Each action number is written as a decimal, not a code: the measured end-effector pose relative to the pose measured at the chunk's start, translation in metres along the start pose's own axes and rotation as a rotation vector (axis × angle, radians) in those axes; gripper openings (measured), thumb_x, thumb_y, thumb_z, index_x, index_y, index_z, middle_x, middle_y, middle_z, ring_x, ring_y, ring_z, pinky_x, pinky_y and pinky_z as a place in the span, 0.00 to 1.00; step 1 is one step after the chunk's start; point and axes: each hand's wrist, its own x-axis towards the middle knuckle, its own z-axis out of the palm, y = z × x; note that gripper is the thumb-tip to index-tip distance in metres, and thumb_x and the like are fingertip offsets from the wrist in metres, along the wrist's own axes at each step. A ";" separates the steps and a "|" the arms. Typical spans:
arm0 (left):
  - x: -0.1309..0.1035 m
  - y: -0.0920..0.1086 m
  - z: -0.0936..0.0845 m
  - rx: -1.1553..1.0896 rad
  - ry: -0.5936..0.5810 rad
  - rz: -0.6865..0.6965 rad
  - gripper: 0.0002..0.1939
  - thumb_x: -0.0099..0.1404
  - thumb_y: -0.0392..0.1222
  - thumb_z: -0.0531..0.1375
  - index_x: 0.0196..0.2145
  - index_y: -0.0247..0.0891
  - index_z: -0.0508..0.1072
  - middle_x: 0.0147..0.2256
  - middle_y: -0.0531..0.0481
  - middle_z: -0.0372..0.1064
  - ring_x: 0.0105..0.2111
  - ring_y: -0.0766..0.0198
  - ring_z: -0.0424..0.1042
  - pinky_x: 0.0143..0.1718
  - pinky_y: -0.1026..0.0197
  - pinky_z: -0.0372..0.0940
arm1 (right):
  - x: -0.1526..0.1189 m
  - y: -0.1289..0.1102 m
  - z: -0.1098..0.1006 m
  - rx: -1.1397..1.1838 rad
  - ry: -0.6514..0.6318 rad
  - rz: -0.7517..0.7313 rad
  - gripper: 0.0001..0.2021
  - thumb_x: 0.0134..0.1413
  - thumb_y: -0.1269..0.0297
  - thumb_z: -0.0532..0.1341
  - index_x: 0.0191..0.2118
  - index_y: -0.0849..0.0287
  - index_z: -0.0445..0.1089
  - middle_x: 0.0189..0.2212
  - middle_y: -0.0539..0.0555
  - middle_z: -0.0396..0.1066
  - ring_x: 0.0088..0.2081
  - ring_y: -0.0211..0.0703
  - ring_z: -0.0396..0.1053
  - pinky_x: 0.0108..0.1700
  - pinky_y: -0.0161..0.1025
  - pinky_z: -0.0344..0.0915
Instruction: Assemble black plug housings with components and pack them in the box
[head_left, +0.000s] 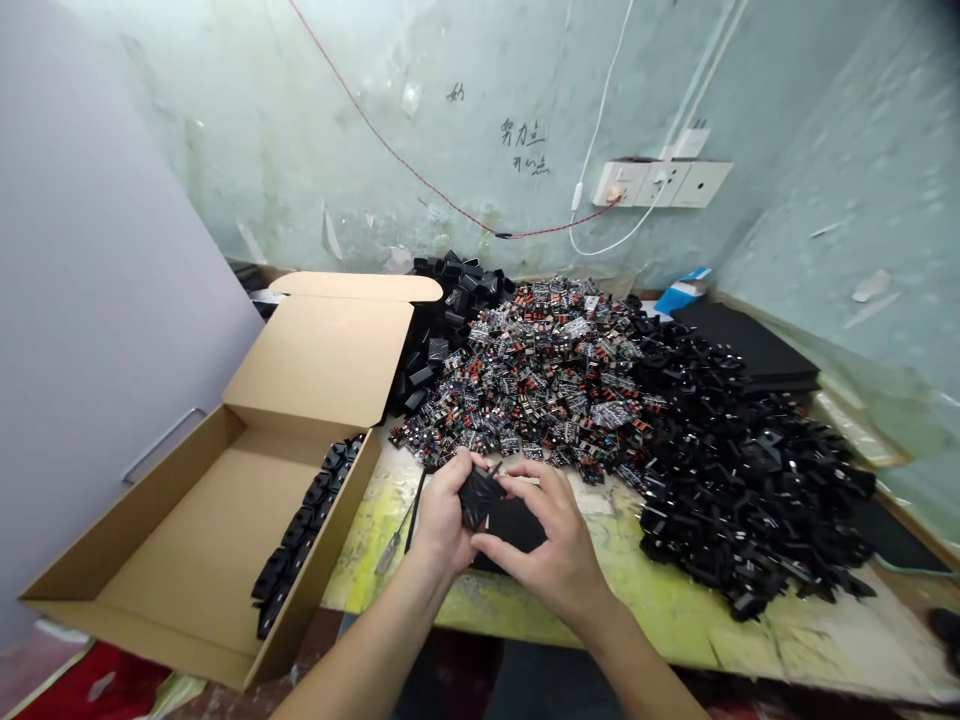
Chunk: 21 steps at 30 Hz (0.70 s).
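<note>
My left hand [442, 515] is closed around a small black plastic housing [478, 498], held above the front middle of the table. My right hand [551, 530] comes in from the right with thumb and fingers spread. Its fingertips are at the housing's right edge, and the thumb tip lies just below; a firm grip there does not show. Under the hands lies a flat black pad [517, 528]. Just beyond them rises a big heap of small circuit boards [555, 370] with red and pale components.
At left, an open cardboard box [172, 540] has a row of black parts [307, 530] along its right wall. Black parts are heaped at right [750, 480]; black casings [450, 300] lie behind. A screwdriver [388, 552] lies left of my hands. Wall sockets [660, 185] hold cords.
</note>
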 end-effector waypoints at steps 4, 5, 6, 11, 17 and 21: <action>-0.001 -0.001 0.004 0.082 0.053 0.117 0.21 0.53 0.54 0.76 0.28 0.35 0.75 0.29 0.51 0.74 0.28 0.66 0.71 0.34 0.65 0.67 | -0.004 -0.004 0.005 0.035 0.036 0.005 0.25 0.52 0.63 0.77 0.54 0.49 0.72 0.55 0.57 0.70 0.57 0.58 0.68 0.59 0.58 0.69; -0.001 -0.001 0.005 0.083 0.069 0.116 0.21 0.53 0.53 0.76 0.28 0.35 0.75 0.29 0.51 0.74 0.28 0.67 0.71 0.34 0.65 0.67 | -0.005 -0.004 0.006 0.044 0.041 0.003 0.24 0.53 0.62 0.77 0.54 0.49 0.72 0.55 0.58 0.69 0.58 0.58 0.68 0.60 0.58 0.68; -0.001 0.000 0.006 0.076 0.082 0.096 0.21 0.53 0.53 0.76 0.28 0.35 0.75 0.29 0.51 0.74 0.27 0.66 0.71 0.33 0.64 0.67 | -0.005 -0.004 0.007 0.049 0.043 0.004 0.25 0.53 0.62 0.76 0.55 0.49 0.72 0.55 0.58 0.69 0.58 0.58 0.68 0.60 0.59 0.68; -0.004 0.007 0.006 -0.011 0.046 -0.083 0.19 0.63 0.55 0.70 0.28 0.34 0.76 0.26 0.49 0.73 0.26 0.63 0.73 0.35 0.59 0.72 | -0.007 -0.003 0.007 0.034 0.038 0.049 0.26 0.52 0.61 0.76 0.56 0.49 0.72 0.56 0.59 0.69 0.58 0.59 0.69 0.58 0.59 0.71; -0.009 0.016 0.003 -0.166 -0.113 -0.232 0.21 0.73 0.55 0.60 0.34 0.33 0.78 0.34 0.42 0.78 0.33 0.56 0.78 0.40 0.52 0.76 | -0.003 -0.009 0.004 -0.052 0.066 0.008 0.27 0.50 0.62 0.75 0.56 0.52 0.71 0.55 0.60 0.70 0.56 0.60 0.70 0.58 0.60 0.71; -0.005 0.013 0.001 -0.163 -0.075 -0.237 0.21 0.71 0.56 0.62 0.32 0.34 0.77 0.33 0.43 0.78 0.31 0.58 0.77 0.39 0.53 0.76 | -0.001 -0.012 0.004 -0.096 0.083 -0.043 0.27 0.49 0.64 0.74 0.55 0.53 0.71 0.54 0.60 0.71 0.55 0.60 0.70 0.57 0.59 0.72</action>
